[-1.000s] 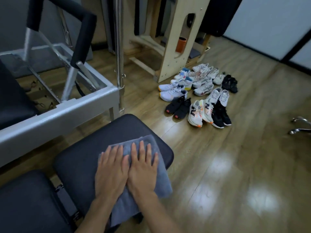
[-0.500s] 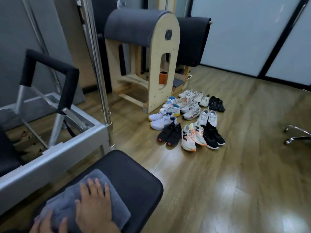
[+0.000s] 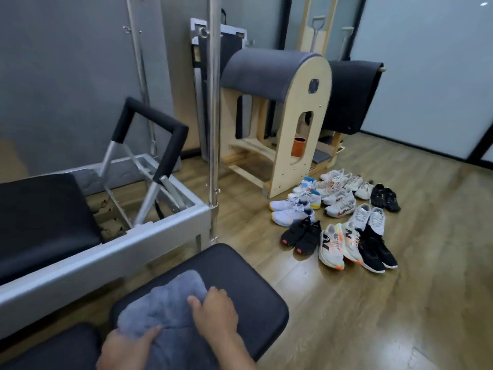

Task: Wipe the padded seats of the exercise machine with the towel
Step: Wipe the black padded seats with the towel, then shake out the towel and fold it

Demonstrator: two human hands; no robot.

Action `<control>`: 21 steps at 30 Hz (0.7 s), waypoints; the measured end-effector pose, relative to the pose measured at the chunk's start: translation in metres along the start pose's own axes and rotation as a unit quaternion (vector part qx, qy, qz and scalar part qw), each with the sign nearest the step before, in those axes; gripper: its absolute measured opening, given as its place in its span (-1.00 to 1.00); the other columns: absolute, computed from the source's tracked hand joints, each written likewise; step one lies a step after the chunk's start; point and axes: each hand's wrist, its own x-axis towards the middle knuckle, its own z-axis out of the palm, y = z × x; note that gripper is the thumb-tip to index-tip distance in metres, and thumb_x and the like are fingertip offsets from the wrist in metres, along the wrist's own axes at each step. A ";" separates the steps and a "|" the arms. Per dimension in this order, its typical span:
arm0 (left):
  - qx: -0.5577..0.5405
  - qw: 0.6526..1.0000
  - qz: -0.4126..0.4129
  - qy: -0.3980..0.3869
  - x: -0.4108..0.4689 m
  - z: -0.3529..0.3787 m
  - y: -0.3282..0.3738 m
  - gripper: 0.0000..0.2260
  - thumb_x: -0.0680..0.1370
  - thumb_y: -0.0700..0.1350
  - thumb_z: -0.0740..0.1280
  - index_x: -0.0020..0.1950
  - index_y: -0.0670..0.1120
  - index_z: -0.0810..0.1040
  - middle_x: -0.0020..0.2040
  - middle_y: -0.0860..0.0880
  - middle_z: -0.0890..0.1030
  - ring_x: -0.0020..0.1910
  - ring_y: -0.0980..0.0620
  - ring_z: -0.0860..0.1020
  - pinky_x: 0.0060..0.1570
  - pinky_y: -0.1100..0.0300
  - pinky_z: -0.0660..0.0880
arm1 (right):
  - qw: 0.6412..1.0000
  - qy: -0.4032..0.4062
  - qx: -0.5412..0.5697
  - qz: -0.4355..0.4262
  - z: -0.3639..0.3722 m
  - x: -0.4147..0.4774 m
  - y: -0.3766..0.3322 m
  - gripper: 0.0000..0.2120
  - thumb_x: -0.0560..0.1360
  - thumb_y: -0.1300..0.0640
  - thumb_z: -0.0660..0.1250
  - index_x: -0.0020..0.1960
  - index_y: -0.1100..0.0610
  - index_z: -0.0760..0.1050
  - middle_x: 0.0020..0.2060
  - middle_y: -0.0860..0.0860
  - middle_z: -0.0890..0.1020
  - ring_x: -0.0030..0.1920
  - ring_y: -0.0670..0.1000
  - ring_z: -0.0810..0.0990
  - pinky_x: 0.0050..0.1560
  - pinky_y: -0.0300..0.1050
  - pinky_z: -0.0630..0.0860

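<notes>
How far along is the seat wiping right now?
Nothing looks plainly finished. In hand: the right hand grips the towel on the near seat, the left hand rests on it. Left: the far black pad, apparently untouched.

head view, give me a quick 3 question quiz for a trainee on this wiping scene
1. True or false: the towel lies on the floor.
2. What does the right hand do? A) presses flat B) grips the towel with curled fingers C) hangs idle
3. Fill in: right of the padded seat lie pairs of ___.
Key: 1 false, it lies on the seat; 2 B; 3 shoes.
</notes>
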 end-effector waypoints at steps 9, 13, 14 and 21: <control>-0.073 0.951 0.271 -0.129 -0.027 -0.050 0.012 -0.94 0.51 -0.11 0.39 -0.05 0.03 0.58 -0.10 0.02 0.66 -0.07 0.03 0.62 -0.17 0.15 0.51 | 0.926 -0.069 0.370 0.006 -0.026 0.009 -0.013 -0.73 0.51 -0.01 0.39 -0.03 0.21 0.58 -0.12 0.07 0.70 -0.12 0.01 0.68 -0.19 -0.12 0.60; -0.060 0.943 0.318 -0.081 -0.028 -0.048 0.029 -0.86 0.53 0.03 0.39 -0.02 -0.01 0.53 -0.07 0.02 0.64 -0.01 -0.01 0.62 -0.03 0.12 0.52 | 0.911 -0.080 0.406 0.004 -0.037 0.012 -0.021 -0.77 0.53 0.00 0.37 -0.03 0.16 0.66 -0.15 0.04 0.73 -0.11 0.01 0.71 -0.11 -0.10 0.63; -0.067 0.942 0.321 -0.073 -0.024 -0.049 0.030 -0.80 0.51 0.11 0.38 -0.02 0.00 0.55 -0.07 0.02 0.66 -0.01 0.00 0.63 0.03 0.06 0.55 | 0.910 -0.075 0.408 0.004 -0.038 0.012 -0.023 -0.77 0.53 0.00 0.36 -0.03 0.15 0.66 -0.15 0.04 0.73 -0.10 0.02 0.71 -0.07 -0.06 0.63; -0.096 0.948 0.303 -0.033 0.004 -0.068 0.020 -0.65 0.53 0.22 0.27 0.04 -0.04 0.58 -0.03 -0.02 0.65 0.01 -0.05 0.60 0.07 0.04 0.53 | 0.915 -0.025 0.402 -0.015 -0.003 -0.003 -0.050 -0.76 0.56 -0.08 0.30 -0.06 0.06 0.63 -0.13 -0.01 0.71 -0.10 -0.04 0.68 -0.12 -0.12 0.60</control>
